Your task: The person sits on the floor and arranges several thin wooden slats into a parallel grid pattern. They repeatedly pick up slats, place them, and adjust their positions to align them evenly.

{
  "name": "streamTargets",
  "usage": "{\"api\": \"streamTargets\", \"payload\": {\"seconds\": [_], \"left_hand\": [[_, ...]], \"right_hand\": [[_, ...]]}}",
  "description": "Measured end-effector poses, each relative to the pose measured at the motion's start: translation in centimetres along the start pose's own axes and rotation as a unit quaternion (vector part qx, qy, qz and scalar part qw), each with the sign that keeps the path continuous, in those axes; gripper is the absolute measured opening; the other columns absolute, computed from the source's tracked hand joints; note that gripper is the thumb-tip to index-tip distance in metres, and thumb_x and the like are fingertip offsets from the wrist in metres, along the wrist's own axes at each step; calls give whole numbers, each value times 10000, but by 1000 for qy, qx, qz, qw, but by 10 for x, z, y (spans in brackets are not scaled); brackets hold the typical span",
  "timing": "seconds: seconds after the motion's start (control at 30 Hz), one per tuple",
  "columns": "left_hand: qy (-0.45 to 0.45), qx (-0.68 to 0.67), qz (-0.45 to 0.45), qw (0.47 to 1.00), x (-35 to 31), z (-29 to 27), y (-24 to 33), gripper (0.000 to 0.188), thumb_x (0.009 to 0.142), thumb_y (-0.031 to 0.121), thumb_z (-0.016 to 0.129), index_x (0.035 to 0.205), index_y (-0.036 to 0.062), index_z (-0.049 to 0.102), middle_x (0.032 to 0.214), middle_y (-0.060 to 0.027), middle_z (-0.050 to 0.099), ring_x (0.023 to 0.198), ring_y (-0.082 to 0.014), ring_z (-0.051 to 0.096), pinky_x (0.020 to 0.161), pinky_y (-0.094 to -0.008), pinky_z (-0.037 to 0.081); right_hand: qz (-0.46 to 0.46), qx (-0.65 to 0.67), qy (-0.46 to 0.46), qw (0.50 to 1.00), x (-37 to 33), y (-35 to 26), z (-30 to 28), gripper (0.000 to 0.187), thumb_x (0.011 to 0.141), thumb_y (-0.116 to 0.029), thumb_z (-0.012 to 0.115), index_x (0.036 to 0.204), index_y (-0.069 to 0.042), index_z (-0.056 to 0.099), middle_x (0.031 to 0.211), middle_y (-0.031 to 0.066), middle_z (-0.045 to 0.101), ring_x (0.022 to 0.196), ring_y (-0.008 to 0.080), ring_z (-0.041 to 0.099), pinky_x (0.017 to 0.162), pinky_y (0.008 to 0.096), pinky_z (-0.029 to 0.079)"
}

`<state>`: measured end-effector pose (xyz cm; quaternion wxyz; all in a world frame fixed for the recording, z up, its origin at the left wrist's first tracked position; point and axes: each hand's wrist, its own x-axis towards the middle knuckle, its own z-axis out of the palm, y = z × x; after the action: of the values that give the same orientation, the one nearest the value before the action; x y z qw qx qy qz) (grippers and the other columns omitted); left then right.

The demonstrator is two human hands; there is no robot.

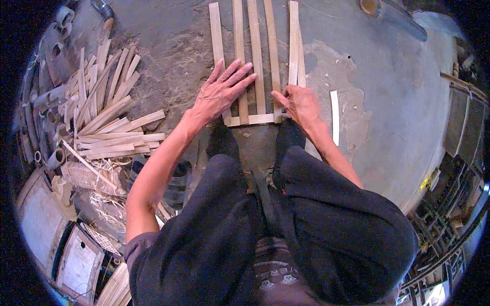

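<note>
Several pale, flat bamboo strips [256, 56] lie lengthwise, side by side, on the grey floor in front of me. A short crosswise strip [258, 119] runs under or over their near ends, close to my dark-clad feet. My left hand [219, 92] rests flat on the left strips with its fingers spread. Curled at the right side, my right hand [302, 104] closes on the near ends of a pair of strips [294, 46] that overlap. Its thumb reaches toward the neighbouring strip. The palm side of this hand is hidden.
A heap of loose strips [109, 109] spreads over the floor at left, beside a thick log-like piece [94, 177] and thin shavings. One short white strip [335, 117] lies right of my right hand. A dark pipe [398, 20] lies far right. Racks and lattice pieces line the right edge.
</note>
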<state>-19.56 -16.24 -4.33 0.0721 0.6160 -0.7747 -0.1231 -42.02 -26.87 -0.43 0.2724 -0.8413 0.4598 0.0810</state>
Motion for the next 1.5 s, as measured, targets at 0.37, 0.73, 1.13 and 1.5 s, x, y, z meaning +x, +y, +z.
{"api": "streamTargets", "payload": {"seconds": [0.37, 0.73, 1.13, 1.5], "left_hand": [[-9, 15, 6, 1000, 1, 2, -3, 647, 881, 213, 496, 1501, 269, 316, 1585, 41, 250, 1464, -206, 219, 1216, -477, 63], [2, -5, -6, 1000, 0, 5, -2, 505, 966, 271, 455, 1466, 261, 379, 1568, 35, 285, 1459, -194, 226, 1210, -467, 93], [3, -45, -8, 999, -2, 2, -1, 652, 874, 135, 486, 1496, 254, 332, 1587, 49, 242, 1471, -190, 199, 1217, -475, 58], [6, -47, -11, 999, -1, 1, 0, 698, 838, 92, 502, 1496, 256, 336, 1584, 33, 255, 1473, -195, 194, 1219, -467, 55]], "right_hand": [[-6, 139, 3, 990, -12, -19, -4, 406, 900, -359, 624, 727, 7, 660, 697, 244, 633, 675, 406, 648, 617, 474, 512], [19, 254, -96, 962, -19, -19, 26, 302, 926, -213, 553, 768, 13, 677, 698, 205, 654, 676, 365, 665, 633, 455, 512], [-21, 89, 12, 996, -5, -19, 17, 354, 903, -307, 651, 1137, -56, 562, 700, 190, 649, 654, 386, 652, 574, 461, 506], [-69, 3, -27, 997, -8, -35, 31, 717, 913, -335, 626, 1494, -102, 278, 761, 198, 659, 680, 385, 658, 602, 481, 515]]}}
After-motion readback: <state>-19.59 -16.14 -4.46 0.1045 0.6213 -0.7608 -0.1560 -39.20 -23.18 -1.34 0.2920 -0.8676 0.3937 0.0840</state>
